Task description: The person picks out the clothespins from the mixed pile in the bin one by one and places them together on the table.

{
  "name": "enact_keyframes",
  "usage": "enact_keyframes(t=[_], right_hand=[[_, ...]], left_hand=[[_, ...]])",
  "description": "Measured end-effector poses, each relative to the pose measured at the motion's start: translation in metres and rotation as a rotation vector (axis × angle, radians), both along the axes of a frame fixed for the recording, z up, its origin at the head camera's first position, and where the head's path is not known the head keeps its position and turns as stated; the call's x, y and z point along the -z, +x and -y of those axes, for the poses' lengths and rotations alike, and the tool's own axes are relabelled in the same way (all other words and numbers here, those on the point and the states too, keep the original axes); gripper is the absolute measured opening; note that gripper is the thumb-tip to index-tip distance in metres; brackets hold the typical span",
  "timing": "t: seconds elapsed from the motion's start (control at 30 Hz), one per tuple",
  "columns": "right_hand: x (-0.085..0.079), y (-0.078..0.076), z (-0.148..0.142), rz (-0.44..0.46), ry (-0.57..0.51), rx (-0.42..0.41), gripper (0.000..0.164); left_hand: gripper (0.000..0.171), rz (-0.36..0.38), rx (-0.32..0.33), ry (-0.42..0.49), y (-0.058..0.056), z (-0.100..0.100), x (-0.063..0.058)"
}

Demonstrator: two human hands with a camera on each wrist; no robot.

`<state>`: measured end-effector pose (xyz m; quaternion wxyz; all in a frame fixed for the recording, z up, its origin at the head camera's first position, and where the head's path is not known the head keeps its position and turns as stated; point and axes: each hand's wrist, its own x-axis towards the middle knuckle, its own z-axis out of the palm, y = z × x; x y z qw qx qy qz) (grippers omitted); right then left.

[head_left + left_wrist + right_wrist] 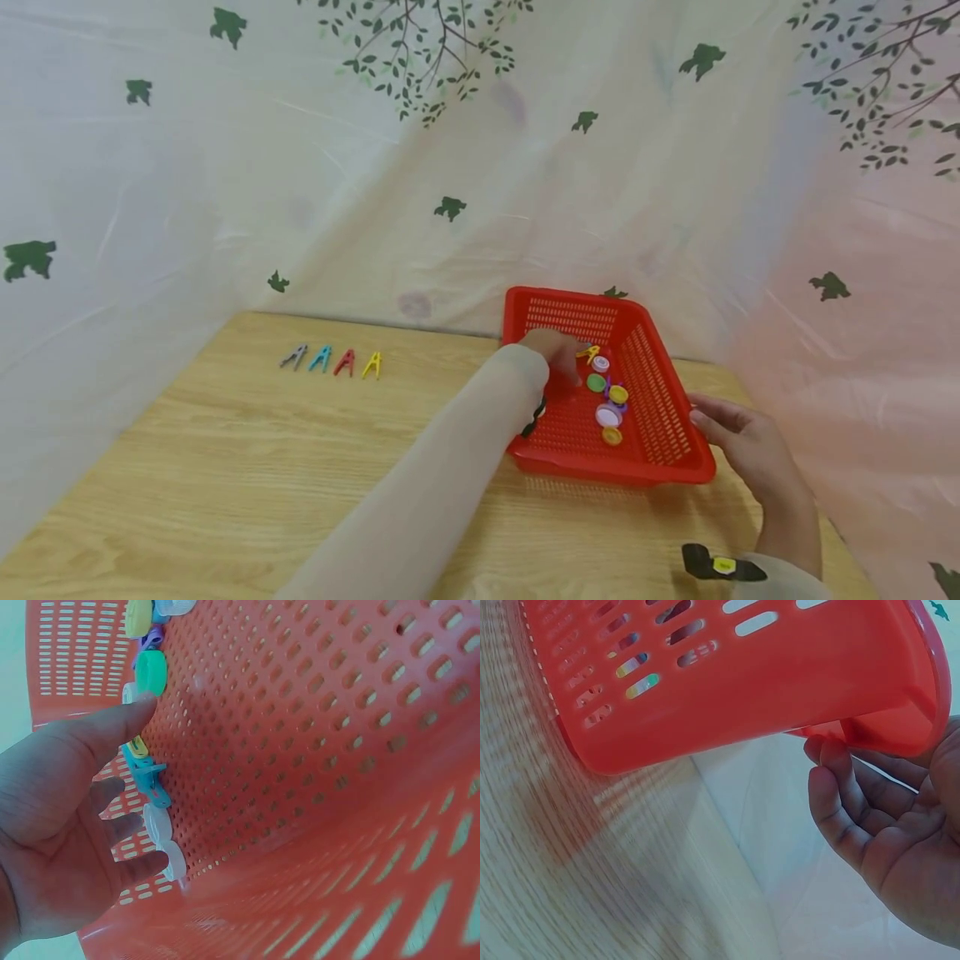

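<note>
Inside a red plastic basket [558,446], my left hand [553,350] reaches down among small items; the forearm hides part of the basket. In the left wrist view its fingers are apart and loosely bent, with a blue clothespin [150,778] just beyond them and nothing gripped. Also lying there are a yellow clothespin [591,353], a green bottle cap [152,673], white caps [174,861] and yellow caps [612,436]. My right hand [757,450] grips the basket's right rim, its fingers curled beneath the edge in the right wrist view.
A grey clothespin [295,357], a blue one [321,358], a red one [345,362] and a yellow one [372,364] lie in a row on the wooden table [225,467]. A leaf-patterned curtain [360,225] hangs behind the table.
</note>
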<state>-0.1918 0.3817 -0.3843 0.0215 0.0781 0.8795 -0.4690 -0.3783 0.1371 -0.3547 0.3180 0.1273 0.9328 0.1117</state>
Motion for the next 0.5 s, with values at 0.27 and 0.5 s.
enact_keyframes(t=[0.27,0.5], right_hand=[[-0.004,0.000,0.000,-0.010,-0.025,-0.005,0.069],[0.000,0.001,0.001,-0.034,-0.012,-0.015,0.067]], left_hand=[[0.081,0.006,-0.128,0.079,0.001,-0.002,0.005],[0.066,0.088,-0.480,0.325,0.005,0.001,0.017]])
